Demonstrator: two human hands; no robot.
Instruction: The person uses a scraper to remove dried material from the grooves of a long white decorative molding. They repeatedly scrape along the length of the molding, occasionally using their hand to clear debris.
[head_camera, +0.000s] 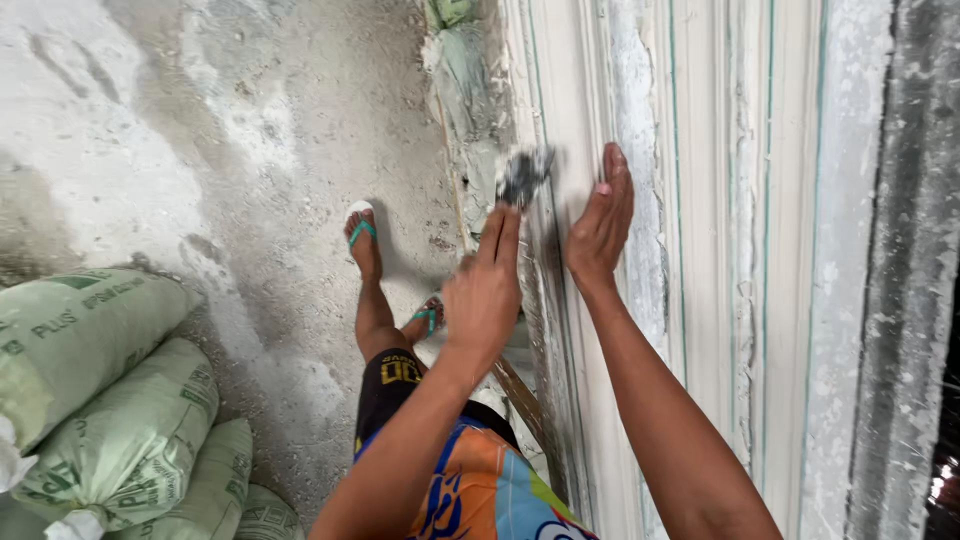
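Observation:
My left hand (485, 290) is stretched forward with its fingers together, gripping a small dark scouring pad or sponge (524, 175) at the fingertips and pressing it on the white moulded plaster profile (700, 200). The pad is blurred. My right hand (600, 225) lies flat against the same moulding just right of the pad, fingers together, holding nothing. Both forearms reach in from the bottom of the view. The moulding runs in long grooved ridges with thin green lines.
Several green woven sacks (110, 400) are stacked at the lower left. Dusty grey concrete floor (200, 150) lies beyond. My feet in green flip-flops (360, 228) stand beside the moulding. A rough grey plastered strip (900, 270) borders the right.

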